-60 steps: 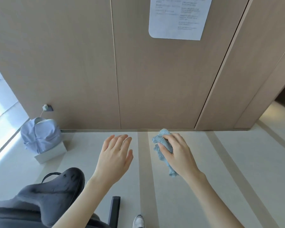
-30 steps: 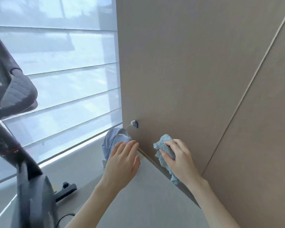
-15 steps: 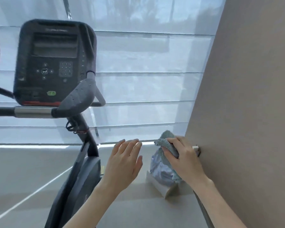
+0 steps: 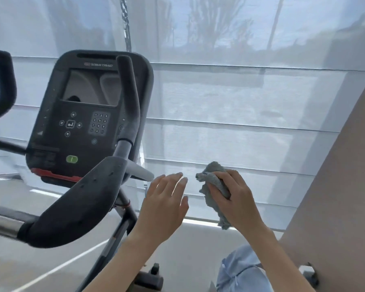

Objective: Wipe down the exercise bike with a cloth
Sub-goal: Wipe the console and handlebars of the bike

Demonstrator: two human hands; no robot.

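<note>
The exercise bike fills the left half: a black console (image 4: 86, 116) with a screen, a keypad and a green button, an upright foam grip (image 4: 129, 95), and a padded armrest handlebar (image 4: 78, 203) sticking out toward me. My right hand (image 4: 238, 199) holds a crumpled grey-blue cloth (image 4: 214, 186) in the air, to the right of the bike and apart from it. My left hand (image 4: 164, 205) hovers flat with spread fingers, just right of the handlebar's pale end (image 4: 139, 171), touching nothing.
A window with pale roller blinds (image 4: 251, 114) spans the background. A beige wall panel (image 4: 341, 186) rises on the right. A light blue bag (image 4: 240, 272) sits on the floor at the lower right, beside a wall-mounted fitting (image 4: 308, 270). The bike's frame post (image 4: 114, 234) runs down to the floor.
The view has swung left and up from the wall and floor to the bike's console. Both hands kept their pose, with the cloth still in the right hand, now nearer the handlebar.
</note>
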